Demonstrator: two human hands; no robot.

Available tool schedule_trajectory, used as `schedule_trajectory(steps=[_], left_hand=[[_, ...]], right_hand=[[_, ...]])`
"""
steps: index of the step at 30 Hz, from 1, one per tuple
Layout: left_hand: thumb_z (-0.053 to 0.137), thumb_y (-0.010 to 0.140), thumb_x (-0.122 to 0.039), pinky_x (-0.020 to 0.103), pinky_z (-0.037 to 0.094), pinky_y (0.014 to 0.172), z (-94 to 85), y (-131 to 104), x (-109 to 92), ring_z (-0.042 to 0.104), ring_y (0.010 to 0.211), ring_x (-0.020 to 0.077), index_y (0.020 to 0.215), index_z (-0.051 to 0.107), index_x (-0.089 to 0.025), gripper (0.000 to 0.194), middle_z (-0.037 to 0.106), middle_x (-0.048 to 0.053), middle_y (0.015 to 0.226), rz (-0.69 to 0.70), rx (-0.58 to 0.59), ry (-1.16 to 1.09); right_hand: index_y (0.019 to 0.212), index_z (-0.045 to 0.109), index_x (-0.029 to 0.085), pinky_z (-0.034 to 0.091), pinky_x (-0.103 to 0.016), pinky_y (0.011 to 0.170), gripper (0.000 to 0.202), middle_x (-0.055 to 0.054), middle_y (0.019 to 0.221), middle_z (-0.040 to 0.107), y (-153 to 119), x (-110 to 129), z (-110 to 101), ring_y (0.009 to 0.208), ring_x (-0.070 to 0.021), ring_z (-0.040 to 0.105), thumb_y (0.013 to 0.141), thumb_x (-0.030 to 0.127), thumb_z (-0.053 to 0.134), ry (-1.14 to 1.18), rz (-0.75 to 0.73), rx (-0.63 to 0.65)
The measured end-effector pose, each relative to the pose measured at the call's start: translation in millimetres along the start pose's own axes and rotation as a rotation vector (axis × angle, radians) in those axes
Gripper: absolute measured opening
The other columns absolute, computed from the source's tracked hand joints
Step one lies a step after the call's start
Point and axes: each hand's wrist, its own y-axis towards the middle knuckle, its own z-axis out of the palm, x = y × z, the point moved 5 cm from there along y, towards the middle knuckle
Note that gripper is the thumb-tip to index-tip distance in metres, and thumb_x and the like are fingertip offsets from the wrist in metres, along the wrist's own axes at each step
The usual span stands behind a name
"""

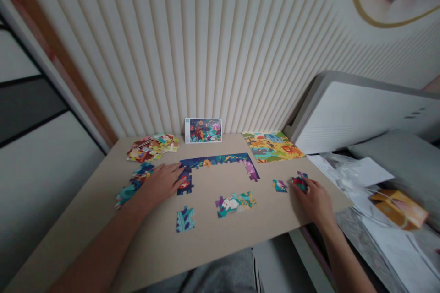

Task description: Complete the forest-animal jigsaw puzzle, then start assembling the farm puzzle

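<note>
A partly joined dark blue puzzle border [216,160] lies mid-table, with a top strip and two short sides. My left hand [165,182] rests at its left side, fingers stretched over the edge pieces. At the table's right, my right hand [314,196] has its fingers closed on a dark puzzle piece [299,184]. Just left of it lies a small teal and purple piece [280,186]. Nearer the front are a joined rabbit section [235,203] and a leaf-patterned teal piece [185,219]. A heap of blue pieces [128,193] is partly behind my left arm.
A picture card [203,130] leans on the ribbed wall. Mixed pieces [153,146] are piled at the back left of the table [213,247]. A yellow animal puzzle [273,147] lies at the back right. Papers and an orange packet [398,208] are beyond the right edge.
</note>
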Motion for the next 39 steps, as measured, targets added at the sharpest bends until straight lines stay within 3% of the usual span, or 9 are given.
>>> schedule_trajectory(steps=[3, 7, 9, 11, 13, 16, 25, 33, 39], left_hand=[[0.042, 0.100, -0.041, 0.049, 0.035, 0.112, -8.6, -0.8, -6.9, 0.055, 0.129, 0.0285, 0.130, 0.065, -0.019, 0.043, 0.060, 0.014, 0.140, -0.006, -0.002, 0.002], [0.044, 0.101, -0.040, 0.046, 0.038, 0.110, -17.9, -2.4, -12.0, 0.056, 0.128, 0.0272, 0.130, 0.064, -0.018, 0.042, 0.061, 0.015, 0.139, 0.001, -0.020, -0.008], [0.045, 0.101, -0.039, 0.044, 0.039, 0.109, -21.4, -3.6, -13.2, 0.056, 0.128, 0.0258, 0.130, 0.064, -0.019, 0.040, 0.061, 0.014, 0.138, 0.007, -0.028, -0.013], [0.044, 0.102, -0.035, 0.044, 0.038, 0.109, -25.3, -4.6, -14.0, 0.058, 0.125, 0.0248, 0.128, 0.064, -0.021, 0.037, 0.064, 0.012, 0.134, 0.001, -0.033, -0.009], [0.041, 0.102, -0.032, 0.046, 0.035, 0.110, -30.2, -5.5, -15.0, 0.059, 0.122, 0.0244, 0.126, 0.065, -0.022, 0.035, 0.067, 0.011, 0.130, -0.011, -0.041, -0.008], [0.040, 0.103, -0.031, 0.046, 0.034, 0.111, -38.1, -6.8, -16.8, 0.060, 0.121, 0.0245, 0.124, 0.066, -0.022, 0.034, 0.068, 0.011, 0.126, -0.017, -0.050, -0.024], [0.052, 0.097, -0.039, 0.049, 0.025, 0.119, -51.0, -16.6, -17.4, 0.048, 0.136, 0.0251, 0.130, 0.061, -0.025, 0.038, 0.057, 0.009, 0.143, 0.101, 0.017, -0.131], [0.059, 0.091, -0.052, 0.052, 0.021, 0.121, -40.2, -20.4, -15.9, 0.043, 0.141, 0.0250, 0.138, 0.055, -0.028, 0.053, 0.049, 0.010, 0.152, 0.148, 0.110, -0.189], [0.061, 0.090, -0.053, 0.050, 0.024, 0.120, -37.6, -19.6, -14.8, 0.045, 0.140, 0.0255, 0.134, 0.059, -0.029, 0.050, 0.051, 0.009, 0.150, 0.143, 0.116, -0.195]], right_hand=[[0.126, 0.066, 0.019, 0.048, -0.047, 0.098, 0.047, -0.016, 0.124, 0.065, -12.2, 74.8, -7.6, 0.113, -0.0314, 0.061, 0.091, 0.050, 0.058, 0.273, -0.235, 0.020], [0.134, 0.061, 0.025, 0.047, -0.045, 0.104, 0.043, -0.013, 0.133, 0.061, -53.8, 216.0, -12.4, 0.122, -0.0269, 0.057, 0.092, 0.034, 0.064, 0.555, -0.661, 0.296], [0.131, 0.063, 0.025, 0.047, -0.042, 0.103, 0.043, -0.011, 0.132, 0.062, -69.2, 274.9, -11.9, 0.121, -0.0245, 0.058, 0.089, 0.029, 0.070, 0.620, -0.782, 0.375], [0.131, 0.063, 0.025, 0.045, -0.042, 0.104, 0.045, -0.010, 0.131, 0.063, -76.2, 318.4, -6.4, 0.121, -0.0236, 0.057, 0.087, 0.029, 0.073, 0.627, -0.868, 0.424], [0.129, 0.064, 0.024, 0.044, -0.042, 0.105, 0.046, -0.010, 0.130, 0.064, -78.2, 346.0, 1.8, 0.121, -0.0238, 0.057, 0.085, 0.030, 0.076, 0.622, -0.942, 0.461], [0.125, 0.067, 0.024, 0.044, -0.042, 0.105, 0.042, -0.010, 0.130, 0.064, -79.9, 361.8, 12.6, 0.122, -0.0248, 0.057, 0.086, 0.035, 0.076, 0.615, -1.010, 0.498], [0.122, 0.067, 0.023, 0.045, -0.044, 0.102, 0.027, -0.011, 0.126, 0.062, -93.0, 350.2, 14.1, 0.119, -0.0250, 0.055, 0.096, 0.026, 0.060, 0.578, -1.011, 0.438], [0.121, 0.068, 0.023, 0.047, -0.044, 0.097, 0.026, -0.011, 0.120, 0.064, -92.7, 350.1, 8.6, 0.113, -0.0253, 0.057, 0.097, 0.027, 0.058, 0.499, -1.006, 0.392], [0.121, 0.067, 0.022, 0.045, -0.045, 0.099, 0.025, -0.011, 0.117, 0.065, -94.1, 351.0, 8.2, 0.112, -0.0255, 0.057, 0.098, 0.026, 0.058, 0.473, -1.021, 0.407]])
